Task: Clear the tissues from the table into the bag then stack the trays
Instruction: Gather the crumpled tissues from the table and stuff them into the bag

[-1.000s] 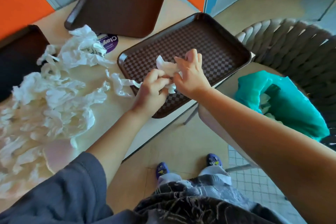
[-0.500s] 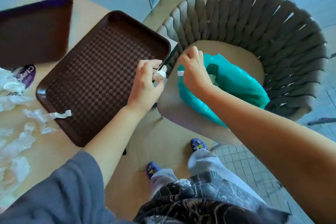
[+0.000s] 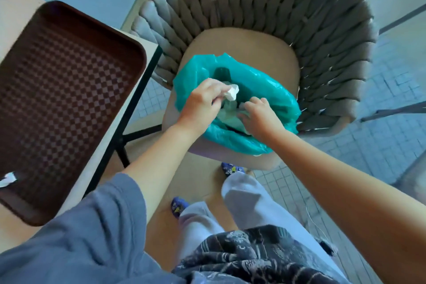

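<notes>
Over the glossy teal bag (image 3: pixel 260 90), left hand (image 3: pixel 202 101) pinches crumpled tissue (image 3: pixel 231 92); right hand (image 3: pixel 261 117) grips wadded tissue.

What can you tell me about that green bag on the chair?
The bag is thin, glossy teal plastic, crumpled and lying open on the tan seat of a woven grey chair. Pale crumpled tissues already lie inside. The left hand holds a white tissue over its mouth; the right hand reaches into the opening at its near rim.
</notes>
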Tool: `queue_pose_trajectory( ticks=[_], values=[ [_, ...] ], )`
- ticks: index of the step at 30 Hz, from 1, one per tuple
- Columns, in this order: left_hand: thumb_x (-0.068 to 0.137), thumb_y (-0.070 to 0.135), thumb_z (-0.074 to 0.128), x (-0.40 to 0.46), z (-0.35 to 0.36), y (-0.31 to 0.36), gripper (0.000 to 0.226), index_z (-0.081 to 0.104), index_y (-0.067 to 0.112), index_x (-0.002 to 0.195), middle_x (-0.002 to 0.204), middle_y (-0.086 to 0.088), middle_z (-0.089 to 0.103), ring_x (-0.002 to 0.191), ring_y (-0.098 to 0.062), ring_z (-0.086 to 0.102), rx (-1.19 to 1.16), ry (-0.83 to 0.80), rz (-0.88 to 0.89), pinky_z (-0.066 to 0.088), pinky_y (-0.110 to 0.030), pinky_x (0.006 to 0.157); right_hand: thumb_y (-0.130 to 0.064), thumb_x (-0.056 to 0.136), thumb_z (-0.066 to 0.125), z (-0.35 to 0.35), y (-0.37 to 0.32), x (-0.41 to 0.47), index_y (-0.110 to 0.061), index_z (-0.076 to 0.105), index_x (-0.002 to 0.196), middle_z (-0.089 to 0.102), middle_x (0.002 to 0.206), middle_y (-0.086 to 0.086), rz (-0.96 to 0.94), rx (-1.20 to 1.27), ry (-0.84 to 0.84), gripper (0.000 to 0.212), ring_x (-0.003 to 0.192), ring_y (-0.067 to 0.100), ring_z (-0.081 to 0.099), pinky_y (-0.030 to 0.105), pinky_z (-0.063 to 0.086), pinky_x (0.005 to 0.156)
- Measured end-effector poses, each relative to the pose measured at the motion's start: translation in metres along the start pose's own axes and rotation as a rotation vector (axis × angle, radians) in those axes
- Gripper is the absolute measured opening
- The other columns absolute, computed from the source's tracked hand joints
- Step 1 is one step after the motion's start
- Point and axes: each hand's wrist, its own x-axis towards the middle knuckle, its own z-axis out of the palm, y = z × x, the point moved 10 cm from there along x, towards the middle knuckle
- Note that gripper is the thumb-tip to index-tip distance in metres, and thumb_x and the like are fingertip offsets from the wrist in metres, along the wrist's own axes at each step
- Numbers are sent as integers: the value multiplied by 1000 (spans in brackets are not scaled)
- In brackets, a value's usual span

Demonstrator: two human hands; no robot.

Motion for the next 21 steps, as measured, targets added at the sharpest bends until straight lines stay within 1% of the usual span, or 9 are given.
queue_pose_trajectory(
  ticks=[1, 2, 3, 5, 7, 10, 14, 17, 21],
  values=[
    [74, -16, 54, 1, 11, -1, 41, 66, 2, 109, 110, -19, 63, 102, -27, 60, 13, -46, -20, 44, -27, 94, -26, 92, 52, -2, 2, -1, -2, 61, 107, 54, 103, 16, -3, 12, 7, 30, 99, 34, 44, 43, 40, 87],
    [74, -17, 50, 1, 18, -3, 48, 65, 3, 114, 117, -19, 61, 109, -31, 57, 32, -78, -47, 43, -31, 98, -28, 92, 52, -6, 3, -2, -3, 61, 108, 55, 104, 16, -3, 25, 16, 31, 100, 34, 45, 42, 40, 87],
    [73, -18, 47, -1, 22, -5, 52, 64, 4, 116, 122, -19, 60, 113, -33, 55, 51, -91, -70, 43, -36, 99, -29, 92, 52, -10, 2, -3, -3, 62, 108, 56, 106, 15, -8, 32, 29, 32, 101, 34, 45, 42, 41, 88],
    [71, -18, 46, -3, 21, -5, 53, 64, 5, 115, 123, -18, 59, 114, -35, 53, 75, -84, -88, 45, -43, 97, -31, 93, 51, -18, -2, -3, -3, 62, 106, 57, 106, 14, -20, -5, 52, 33, 103, 34, 45, 44, 43, 86],
    [70, -17, 49, -7, 12, -2, 50, 66, 4, 112, 119, -18, 61, 112, -36, 54, 98, -54, -88, 45, -46, 96, -33, 93, 48, -27, -9, -2, -5, 62, 105, 58, 106, 12, -39, -88, 96, 33, 103, 33, 47, 44, 42, 83],
    [73, -10, 53, -17, -6, -3, 40, 67, 4, 108, 116, -17, 62, 109, -36, 55, 129, -20, -113, 45, -44, 93, -32, 93, 47, -39, -28, -3, -8, 63, 102, 60, 105, 10, -78, -159, 172, 31, 103, 33, 48, 43, 37, 82],
    [76, -1, 60, -40, -43, -11, 31, 68, 7, 105, 113, -14, 62, 106, -32, 55, 179, 67, -143, 44, -40, 93, -26, 92, 48, -44, -74, -5, -7, 64, 103, 58, 107, 14, -174, -138, 204, 27, 105, 35, 48, 44, 37, 83],
    [79, 7, 66, -60, -71, -15, 26, 68, 8, 104, 112, -12, 62, 106, -29, 55, 216, 109, -160, 45, -41, 92, -26, 92, 48, -45, -111, -8, -8, 63, 105, 58, 110, 13, -255, -158, 223, 27, 106, 35, 48, 44, 38, 84],
    [81, 26, 60, -100, -131, -20, 28, 70, 8, 100, 106, -10, 65, 102, -27, 57, 236, 252, -195, 46, -36, 88, -27, 93, 42, -39, -185, -17, -8, 62, 106, 58, 109, 15, -400, -176, 249, 31, 104, 37, 50, 45, 41, 81]
  ],
)
